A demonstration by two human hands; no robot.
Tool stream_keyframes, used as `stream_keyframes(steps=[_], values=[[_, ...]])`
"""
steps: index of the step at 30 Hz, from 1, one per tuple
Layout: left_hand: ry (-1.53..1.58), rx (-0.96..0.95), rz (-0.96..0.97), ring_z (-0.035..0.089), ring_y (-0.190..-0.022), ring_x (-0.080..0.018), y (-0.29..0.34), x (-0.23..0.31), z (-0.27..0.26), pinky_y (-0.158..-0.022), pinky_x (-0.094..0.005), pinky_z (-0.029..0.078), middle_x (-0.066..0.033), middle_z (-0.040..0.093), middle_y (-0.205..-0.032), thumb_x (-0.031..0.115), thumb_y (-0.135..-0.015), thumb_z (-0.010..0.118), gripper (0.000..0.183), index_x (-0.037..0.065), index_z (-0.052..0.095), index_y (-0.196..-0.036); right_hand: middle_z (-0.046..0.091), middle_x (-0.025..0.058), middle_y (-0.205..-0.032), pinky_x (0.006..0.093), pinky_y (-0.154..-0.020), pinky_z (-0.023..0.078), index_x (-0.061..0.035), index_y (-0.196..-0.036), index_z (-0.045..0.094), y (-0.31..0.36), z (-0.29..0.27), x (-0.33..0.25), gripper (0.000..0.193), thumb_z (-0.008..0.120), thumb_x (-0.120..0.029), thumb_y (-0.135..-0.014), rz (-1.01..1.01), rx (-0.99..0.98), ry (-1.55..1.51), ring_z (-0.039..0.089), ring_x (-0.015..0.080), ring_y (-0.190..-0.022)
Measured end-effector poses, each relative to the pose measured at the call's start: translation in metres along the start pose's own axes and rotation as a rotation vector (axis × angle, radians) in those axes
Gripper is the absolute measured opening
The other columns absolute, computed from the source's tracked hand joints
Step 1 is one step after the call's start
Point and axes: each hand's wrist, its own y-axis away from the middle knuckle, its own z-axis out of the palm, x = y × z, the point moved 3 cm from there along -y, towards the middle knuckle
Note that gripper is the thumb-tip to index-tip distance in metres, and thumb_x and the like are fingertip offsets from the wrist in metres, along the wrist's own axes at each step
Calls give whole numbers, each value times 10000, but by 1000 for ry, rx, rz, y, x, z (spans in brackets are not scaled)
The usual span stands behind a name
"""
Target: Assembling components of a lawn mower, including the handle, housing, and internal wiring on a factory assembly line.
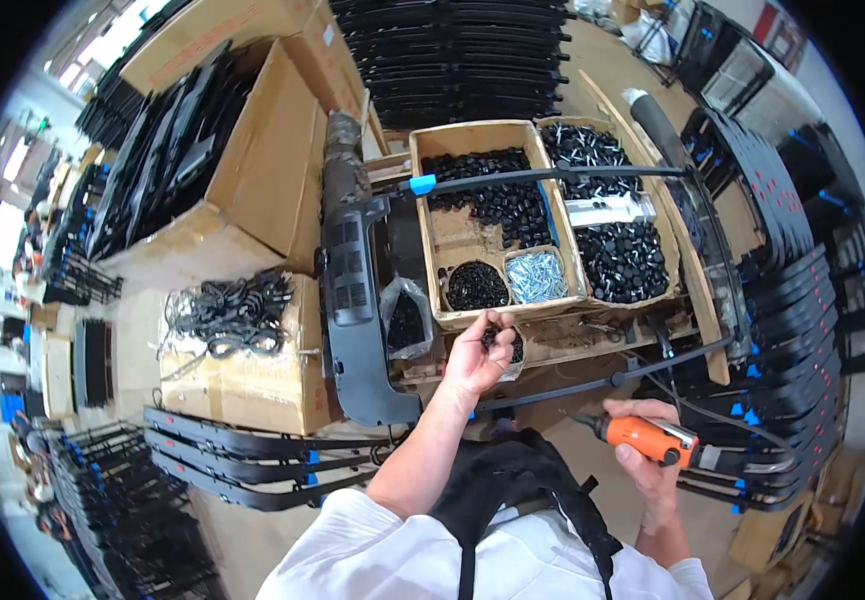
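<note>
My left hand (480,358) is raised in front of the wooden parts box (497,317), its fingers curled together. Dark bits show between the fingertips, too small to name. Right behind that hand, partly hidden by it, is a small tub of black pieces (517,350). My right hand (655,478) grips an orange power screwdriver (642,440), its dark tip pointing left. A black frame (552,175) with a vented plastic housing (350,285) surrounds the box. Inside the box lie black caps (497,195), a tub of small black parts (476,286) and silver screws (536,277).
More bins hold black-headed bolts (584,150) and black knobs (620,262). A cable-topped carton (252,385) and black frame parts (242,465) are at left. Stacked black frames (782,370) stand close on the right, near the driver's hose (742,425).
</note>
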Motion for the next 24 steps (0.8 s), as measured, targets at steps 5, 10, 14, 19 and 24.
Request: stream_keyframes(steps=[5, 10, 14, 19, 24], values=[[-187, 5, 145, 541, -799, -132, 24, -8, -6, -611, -255, 429, -1, 628, -974, 385, -1099, 596, 301, 105, 656, -1189, 698, 236, -1325, 466, -1124, 506, 7, -1358, 581, -45, 17, -4, 594, 823, -3, -816, -158, -252, 271, 668, 325, -1281], [-315, 254, 292, 743, -1014, -200, 67, -7, 7, -832, -288, 614, -78, 758, -1194, 352, -1089, 615, 364, 81, 688, -1320, 708, 218, -1304, 425, -1066, 548, -4, -1365, 544, -84, 50, 31, 563, 808, 20, -868, -147, -240, 148, 692, 273, -1206], [-199, 222, 366, 666, -860, -130, 95, 6, -5, -753, -279, 574, 3, 703, -982, 351, -1081, 636, 351, 95, 684, -1315, 703, 220, -1300, 416, -1068, 543, -3, -1390, 516, -103, 91, 39, 570, 799, -29, -896, -149, -329, -17, 685, 273, -1208], [-123, 208, 440, 555, -742, -82, 121, 36, 0, -620, -221, 466, 61, 587, -858, 368, -1074, 647, 336, 107, 657, -1285, 707, 201, -1284, 409, -1057, 544, 13, -1370, 534, -121, 143, 51, 547, 803, -57, -898, -141, -408, 48, 692, 264, -1174], [7, 159, 398, 561, -702, -81, 135, 76, -8, -569, -203, 451, 42, 621, -852, 386, -1075, 643, 324, 93, 672, -1211, 711, 194, -1281, 409, -1060, 543, 14, -1370, 539, -137, 196, 65, 550, 811, -94, -904, -38, -438, 46, 690, 258, -1178]])
